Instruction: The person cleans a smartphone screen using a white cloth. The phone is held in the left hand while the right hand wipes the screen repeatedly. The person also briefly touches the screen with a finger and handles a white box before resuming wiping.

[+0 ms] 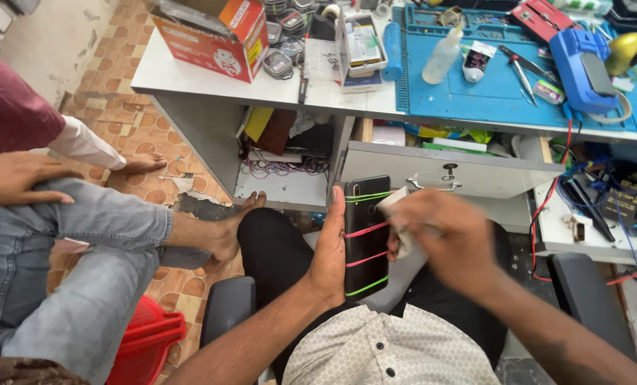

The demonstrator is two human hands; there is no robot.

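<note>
My left hand (330, 251) holds a black smartphone (366, 235) upright by its left edge, over my lap. Green and red rubber bands wrap across the phone. My right hand (443, 239), blurred by motion, sits at the phone's right side with its fingers closed on a small white piece (392, 202), possibly cloth or paper, against the phone's upper right edge.
A white desk (211, 78) carries an orange cardboard box (211, 36), a blue work mat (490, 93) with tools, a squeeze bottle (443, 53) and a blue device (581, 71). A grey drawer (447, 171) stands open. Another person in jeans (83, 242) sits at left on a red stool (144, 342).
</note>
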